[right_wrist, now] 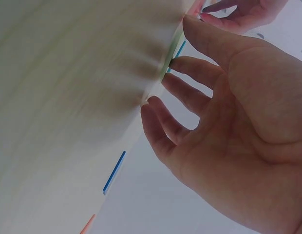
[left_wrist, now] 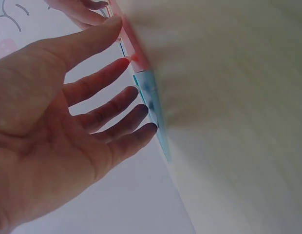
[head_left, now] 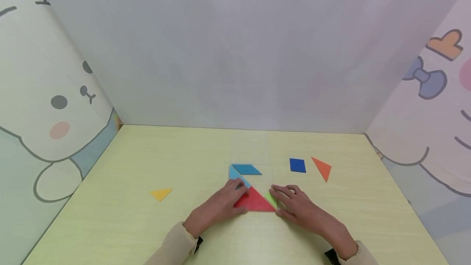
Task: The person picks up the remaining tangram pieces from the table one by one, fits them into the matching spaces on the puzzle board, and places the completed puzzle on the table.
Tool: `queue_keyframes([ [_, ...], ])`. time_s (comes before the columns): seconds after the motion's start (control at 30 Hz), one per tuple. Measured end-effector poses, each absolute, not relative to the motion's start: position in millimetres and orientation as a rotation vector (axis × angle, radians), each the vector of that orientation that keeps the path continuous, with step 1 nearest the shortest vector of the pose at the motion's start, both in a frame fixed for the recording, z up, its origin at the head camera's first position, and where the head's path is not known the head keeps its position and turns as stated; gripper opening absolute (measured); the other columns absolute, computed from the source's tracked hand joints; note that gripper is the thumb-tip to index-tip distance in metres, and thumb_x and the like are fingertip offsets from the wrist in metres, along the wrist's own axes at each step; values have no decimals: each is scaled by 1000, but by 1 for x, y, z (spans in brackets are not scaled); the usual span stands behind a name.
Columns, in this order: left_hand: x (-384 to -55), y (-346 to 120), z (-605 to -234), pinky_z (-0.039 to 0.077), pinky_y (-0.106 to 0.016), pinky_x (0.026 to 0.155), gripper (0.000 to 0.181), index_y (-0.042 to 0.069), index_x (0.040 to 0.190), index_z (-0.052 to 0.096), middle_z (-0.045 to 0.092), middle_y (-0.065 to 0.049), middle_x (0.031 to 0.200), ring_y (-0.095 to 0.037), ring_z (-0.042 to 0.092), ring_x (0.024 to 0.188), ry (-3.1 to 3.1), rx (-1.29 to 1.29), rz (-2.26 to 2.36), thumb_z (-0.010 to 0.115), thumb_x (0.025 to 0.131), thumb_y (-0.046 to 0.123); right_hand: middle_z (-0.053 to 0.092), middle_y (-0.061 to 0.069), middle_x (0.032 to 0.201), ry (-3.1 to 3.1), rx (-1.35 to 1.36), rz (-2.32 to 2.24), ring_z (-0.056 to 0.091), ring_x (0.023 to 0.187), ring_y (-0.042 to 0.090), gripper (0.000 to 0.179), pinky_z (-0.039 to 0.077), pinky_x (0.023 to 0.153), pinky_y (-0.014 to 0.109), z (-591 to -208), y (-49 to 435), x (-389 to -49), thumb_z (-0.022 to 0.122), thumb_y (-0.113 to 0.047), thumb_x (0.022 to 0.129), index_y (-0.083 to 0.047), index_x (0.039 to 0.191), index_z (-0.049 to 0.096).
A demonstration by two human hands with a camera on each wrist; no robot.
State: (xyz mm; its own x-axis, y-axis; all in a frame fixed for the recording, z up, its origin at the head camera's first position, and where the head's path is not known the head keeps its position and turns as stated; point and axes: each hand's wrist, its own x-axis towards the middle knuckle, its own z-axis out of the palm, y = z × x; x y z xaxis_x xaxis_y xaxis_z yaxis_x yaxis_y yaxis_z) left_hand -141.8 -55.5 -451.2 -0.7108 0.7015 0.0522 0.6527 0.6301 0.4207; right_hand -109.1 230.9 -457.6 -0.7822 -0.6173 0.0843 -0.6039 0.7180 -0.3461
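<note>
Lime-green tangram piece (head_left: pixel 271 198) beside the red triangle's (head_left: pixel 256 202) slanted edge, long axis angling leftward toward the tabletop's (head_left: pixel 110 216) far edge; nearer the right hand (head_left: pixel 301 209), loosely spread, fingertips at it; left hand (head_left: pixel 223 203) likewise spread over red and light-blue pieces (head_left: pixel 235 174).

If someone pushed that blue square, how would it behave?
The blue square looks thin edge-on, so it's probably light. That edge appears straight, suggesting stiffness. Lying flat on the table, it would likely slide rather than roll or tip.
</note>
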Motion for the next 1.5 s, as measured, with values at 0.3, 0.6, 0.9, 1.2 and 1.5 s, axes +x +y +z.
queue_keyframes([
  [0.3, -140, -58, -452, 53, -28, 98, 50, 9, 136, 61, 54, -6, 134, -23, 49, 125, 2745, 1178, 564, 79, 93, 25, 51, 13, 150, 2894, -1059, -560, 49, 126, 35, 57, 50, 94, 55, -462, 234, -110, 69, -27, 99, -4, 149, 52],
  [0.6, -138, -60, -449, 54, -32, 99, 51, 14, 143, 62, 51, -12, 146, -28, 46, 134, 2747, 1125, 437, 73, 97, 31, 45, 16, 155, 2856, -1046, -567, 47, 131, 36, 57, 51, 97, 55, -458, 231, -113, 70, -27, 99, -6, 150, 51],
  [0.9, -138, -61, -449, 52, -32, 101, 51, 12, 144, 61, 51, -13, 148, -28, 45, 135, 2734, 1156, 415, 71, 98, 31, 46, 16, 154, 2812, -984, -581, 46, 133, 37, 59, 50, 100, 55, -455, 232, -115, 69, -27, 100, -6, 151, 49],
  [1.2, -136, -60, -449, 52, -31, 102, 52, 12, 146, 60, 51, -13, 148, -29, 46, 136, 2752, 1184, 361, 71, 98, 31, 49, 14, 152, 2815, -963, -606, 47, 134, 36, 60, 50, 101, 55, -456, 236, -120, 68, -29, 100, -4, 151, 48],
  [1.5, -134, -60, -450, 52, -31, 101, 52, 13, 146, 60, 51, -12, 149, -29, 46, 136, 2757, 1164, 353, 71, 98, 32, 49, 14, 150, 2799, -871, -635, 46, 135, 36, 60, 50, 103, 52, -453, 241, -126, 69, -27, 100, -5, 151, 49],
])
